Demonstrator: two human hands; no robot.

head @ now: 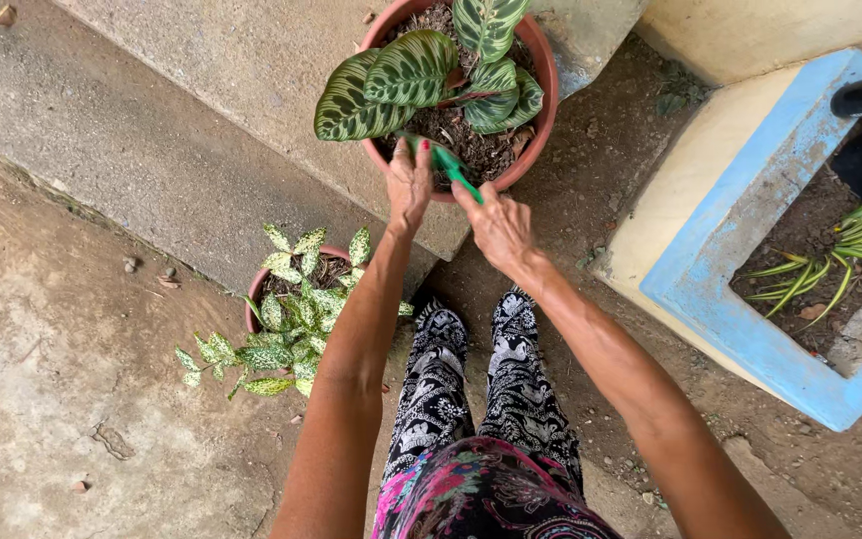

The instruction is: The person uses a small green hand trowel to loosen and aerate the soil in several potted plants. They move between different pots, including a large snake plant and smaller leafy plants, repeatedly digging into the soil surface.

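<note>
A terracotta pot [549,95] stands on a concrete step and holds dark soil and a plant with striped green leaves [413,72]. My left hand [409,182] rests on the pot's near rim, fingers reaching into the soil. My right hand [499,225] grips a green hand tool [448,163] whose tip is in the soil by the rim.
A smaller pot with a speckled green plant [291,319] stands on the ground to my left. A blue-edged concrete planter [740,240] with thin striped leaves is at the right. The concrete step [202,120] runs diagonally. My patterned-trousered legs are below.
</note>
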